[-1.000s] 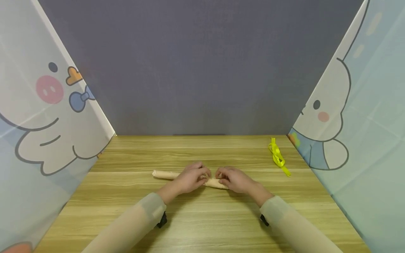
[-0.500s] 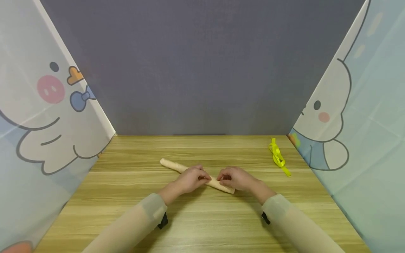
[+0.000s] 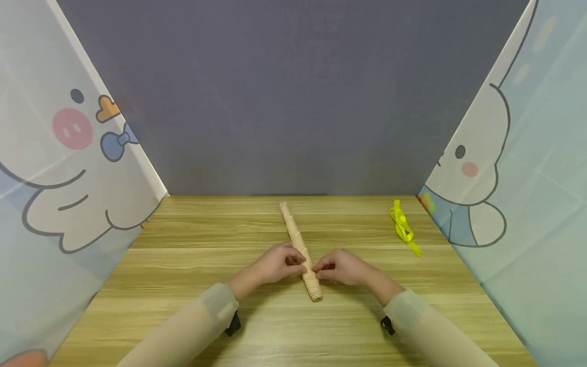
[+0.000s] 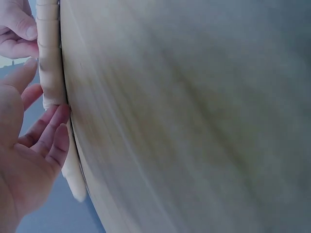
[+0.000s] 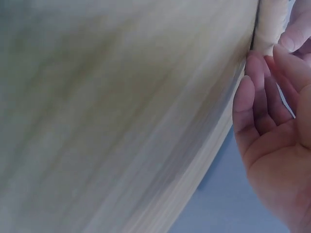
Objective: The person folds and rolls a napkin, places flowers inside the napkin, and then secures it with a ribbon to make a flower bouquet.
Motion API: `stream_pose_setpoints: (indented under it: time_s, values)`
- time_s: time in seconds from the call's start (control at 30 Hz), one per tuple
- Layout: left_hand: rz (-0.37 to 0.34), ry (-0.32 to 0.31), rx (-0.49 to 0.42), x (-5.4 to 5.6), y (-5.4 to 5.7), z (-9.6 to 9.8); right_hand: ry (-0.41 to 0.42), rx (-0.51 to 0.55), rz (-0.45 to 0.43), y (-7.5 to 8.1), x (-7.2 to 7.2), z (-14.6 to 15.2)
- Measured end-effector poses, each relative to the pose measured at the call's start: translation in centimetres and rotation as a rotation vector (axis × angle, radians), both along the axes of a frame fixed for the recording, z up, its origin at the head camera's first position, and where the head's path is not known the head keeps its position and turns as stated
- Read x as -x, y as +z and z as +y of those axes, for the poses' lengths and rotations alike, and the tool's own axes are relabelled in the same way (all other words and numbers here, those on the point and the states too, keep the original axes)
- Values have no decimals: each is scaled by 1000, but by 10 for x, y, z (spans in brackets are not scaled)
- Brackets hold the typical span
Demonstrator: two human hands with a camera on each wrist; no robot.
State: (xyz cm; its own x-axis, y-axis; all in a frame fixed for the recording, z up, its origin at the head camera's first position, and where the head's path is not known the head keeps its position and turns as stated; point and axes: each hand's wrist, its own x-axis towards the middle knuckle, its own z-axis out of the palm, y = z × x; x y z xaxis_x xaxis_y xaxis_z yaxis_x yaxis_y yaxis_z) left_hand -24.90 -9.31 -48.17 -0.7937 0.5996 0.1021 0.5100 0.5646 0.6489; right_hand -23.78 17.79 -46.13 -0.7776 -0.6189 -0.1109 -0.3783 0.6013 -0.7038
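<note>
A long, thin beige roll [image 3: 298, 239] with slanting seams lies on the table, tilted away from me, its layered end toward me. What it is made of I cannot tell for sure; it looks like cloth. My left hand [image 3: 281, 262] holds its left side with curled fingers and thumb. On the right side, my right hand [image 3: 345, 267] pinches it at nearly the same height. The left wrist view has the roll [image 4: 51, 63] between thumb and fingers of the left hand [image 4: 29, 150]. In the right wrist view, the right hand's fingertips [image 5: 254, 60] touch the roll [image 5: 269, 24].
A bright yellow ribbon [image 3: 401, 224], loosely bundled, lies at the back right of the wooden table [image 3: 192, 224]. A dark grey panel [image 3: 293, 102] stands behind the table. Cartoon-printed cloth walls [image 3: 541, 214] border both sides.
The beige roll has turned clockwise, from lying nearly crosswise to pointing mostly away from me. Both hands stay near the middle, shifted slightly toward me. The yellow ribbon has not moved.
</note>
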Motion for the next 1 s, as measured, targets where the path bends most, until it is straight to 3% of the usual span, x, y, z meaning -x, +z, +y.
stream_pose_setpoints:
  time_s: [0.4, 0.73, 1.0]
  values:
    - [11, -42, 34, -10, 1, -1, 62, 18, -66, -1, -14, -1]
    - [140, -42, 91, -20, 2, -2, 89, 14, -51, -2, -15, 2]
    - [71, -61, 94, -22, 3, -2, 103, 8, -58, -3, -18, 5]
